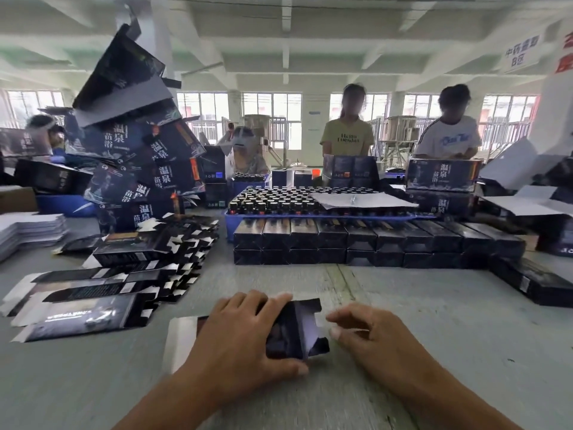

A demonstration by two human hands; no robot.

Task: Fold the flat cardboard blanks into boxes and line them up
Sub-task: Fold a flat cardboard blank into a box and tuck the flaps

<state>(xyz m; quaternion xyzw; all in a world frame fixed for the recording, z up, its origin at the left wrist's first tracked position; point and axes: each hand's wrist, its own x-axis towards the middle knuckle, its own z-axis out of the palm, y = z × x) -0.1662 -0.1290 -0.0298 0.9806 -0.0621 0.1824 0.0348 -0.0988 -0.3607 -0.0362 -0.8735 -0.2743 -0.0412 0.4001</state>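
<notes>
A dark cardboard blank [294, 333] lies on the grey table near the front edge, its white flaps showing at the right end. My left hand [242, 342] covers its left part, with fingers curled over the far edge and the thumb under the near edge. My right hand [369, 333] hovers just right of the blank's end flaps, fingers loosely bent and holding nothing. A spread heap of flat dark blanks [117, 283] lies at the left. Folded dark boxes [356, 240] stand in a stacked row across the middle of the table.
A blue tray of dark bottles [297, 201] stands behind the row of boxes. Large printed cartons [142, 156] are piled high at the back left. More boxes [533, 282] lie at the right. Two people stand across the table. White sheets [28, 231] are stacked far left.
</notes>
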